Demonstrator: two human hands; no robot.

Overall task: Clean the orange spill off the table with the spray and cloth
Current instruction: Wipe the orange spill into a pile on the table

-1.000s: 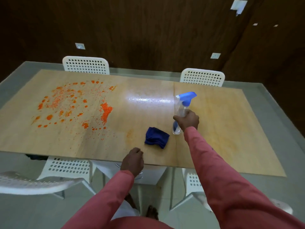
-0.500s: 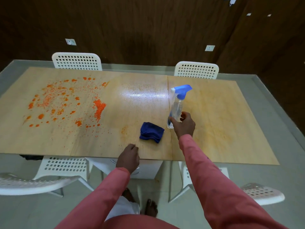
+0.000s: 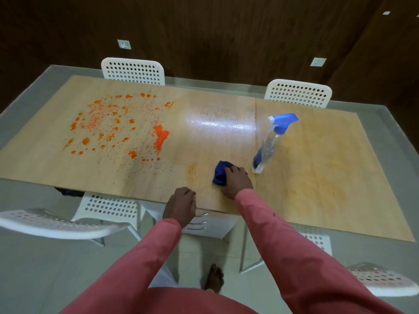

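- The right hand point(image 3: 237, 181) lies over the blue cloth point(image 3: 219, 175) at the near middle of the surface point(image 3: 317, 177), its fingers curled down onto the bundle, so it appears to be gripping the cloth rather than just touching it.
- The left hand point(image 3: 180, 206) rests at the near edge of the surface, left of the cloth, fingers loosely curled and holding nothing.
- The surface is a wide wooden top; a bright glare patch sits at its middle, and faint orange smears show on its right half and just left of the cloth.
- The orange spill point(image 3: 118, 128) spreads over the far left part of the surface, well apart from the cloth, with its densest patch on its right side.
- The spray bottle point(image 3: 269, 143) stands just right of the cloth, untouched, its blue trigger head at the top.
- The step in hand seems to be taking up the cloth. To do it well, the person should gather the whole bundle into the palm so that no corner trails.
- Since the spill looks granular and scattered, wiping from its outer edge inward towards the dense patch should keep it from spreading further.
- Whether the spill has already been wetted cannot be told; if it is dry, spraying first would likely help.
- The bottle stands close to the right hand's wrist, so the hand should lift away leftward to avoid knocking it over.
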